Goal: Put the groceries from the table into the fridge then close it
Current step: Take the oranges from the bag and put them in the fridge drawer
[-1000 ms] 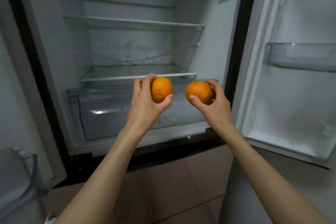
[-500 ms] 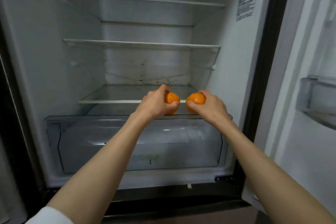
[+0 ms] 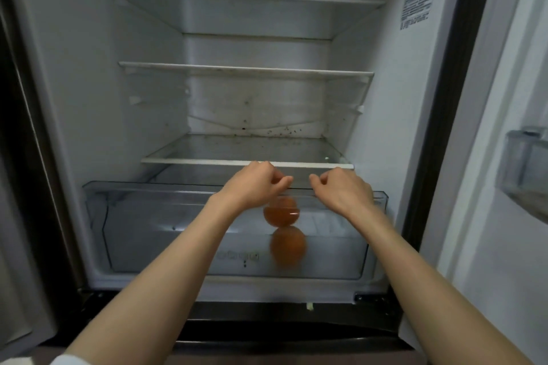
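Inside drawer (image 3: 124,234), two blurred oranges (image 3: 287,246), stacked

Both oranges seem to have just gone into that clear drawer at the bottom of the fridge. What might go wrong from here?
1. The lower orange is blurred, apparently dropping or rolling in the drawer; it may bruise or knock the upper orange.
2. The left hand and right hand hover over the drawer's rim, under the shelf edge, and could bump it.
3. The fridge door is open, letting cold out.
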`<state>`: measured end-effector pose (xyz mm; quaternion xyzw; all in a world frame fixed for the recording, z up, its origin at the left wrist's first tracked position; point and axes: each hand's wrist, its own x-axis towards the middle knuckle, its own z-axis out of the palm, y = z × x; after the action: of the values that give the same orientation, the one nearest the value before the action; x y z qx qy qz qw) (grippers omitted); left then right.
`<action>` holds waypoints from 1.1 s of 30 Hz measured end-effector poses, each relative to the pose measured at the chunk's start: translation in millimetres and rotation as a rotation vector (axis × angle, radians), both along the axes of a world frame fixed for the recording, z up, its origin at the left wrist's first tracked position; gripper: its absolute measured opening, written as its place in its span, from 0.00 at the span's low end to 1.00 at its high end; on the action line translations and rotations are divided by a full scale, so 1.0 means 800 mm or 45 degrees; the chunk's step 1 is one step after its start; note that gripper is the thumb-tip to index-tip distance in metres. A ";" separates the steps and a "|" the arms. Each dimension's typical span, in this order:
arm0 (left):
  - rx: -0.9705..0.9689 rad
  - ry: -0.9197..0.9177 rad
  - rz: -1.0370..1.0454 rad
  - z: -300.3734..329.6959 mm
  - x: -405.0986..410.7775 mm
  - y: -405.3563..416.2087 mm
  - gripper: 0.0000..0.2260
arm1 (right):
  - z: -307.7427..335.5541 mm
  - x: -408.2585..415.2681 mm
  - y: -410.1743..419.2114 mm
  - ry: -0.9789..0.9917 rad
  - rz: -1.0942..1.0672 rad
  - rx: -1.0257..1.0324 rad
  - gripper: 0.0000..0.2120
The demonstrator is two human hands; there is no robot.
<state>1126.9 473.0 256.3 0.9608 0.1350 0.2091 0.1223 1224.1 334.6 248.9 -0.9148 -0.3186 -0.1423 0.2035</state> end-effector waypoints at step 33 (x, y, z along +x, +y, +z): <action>-0.329 -0.012 1.414 -0.319 -0.830 -0.121 0.25 | -0.282 -0.724 0.059 0.098 1.543 -0.226 0.30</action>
<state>462.7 375.9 0.9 0.7221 0.6437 0.2280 0.1111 644.9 382.1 23.1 -0.5888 -0.7851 0.0590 0.1828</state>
